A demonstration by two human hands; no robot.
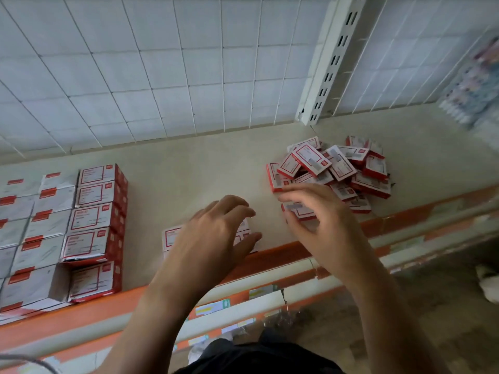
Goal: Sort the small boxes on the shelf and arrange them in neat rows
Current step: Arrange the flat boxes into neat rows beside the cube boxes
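A loose pile of small red-and-white boxes (337, 168) lies on the beige shelf (202, 174) at the right. My right hand (321, 225) is at the pile's near-left edge, its thumb and fingers curled round one small box (298, 210). A short row of small boxes (170, 237) lies flat along the shelf's front edge. My left hand (213, 233) covers most of that row, with fingers curled over its far side and the thumb on the near side.
Larger red-and-white cartons (94, 225) stand stacked in rows at the left. A white wire grid (162, 63) and a slotted upright (329, 63) back the shelf. Blurred packets (475, 85) sit at the far right. An orange lip (275, 255) edges the front.
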